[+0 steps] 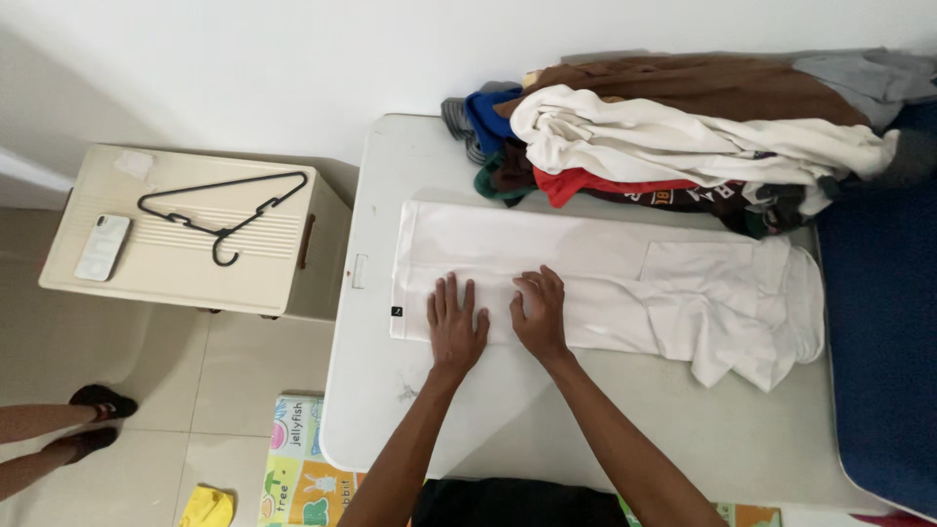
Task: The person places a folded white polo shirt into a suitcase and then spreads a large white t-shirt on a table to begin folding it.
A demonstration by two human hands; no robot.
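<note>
Hands, left [457,324] and right [540,314], press flat with fingers spread, gripping nothing, on white trousers [586,278] spread across the table [410,410]; bunched fabric at the trousers' far end could crease.

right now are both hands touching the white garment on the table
Touching: the head view shows the left hand and right hand pressed flat, palms down, on the white garment.

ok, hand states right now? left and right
Left hand: open, flat on the white garment, holding nothing.
Right hand: open, fingers slightly curled, pressing the same garment.
</note>
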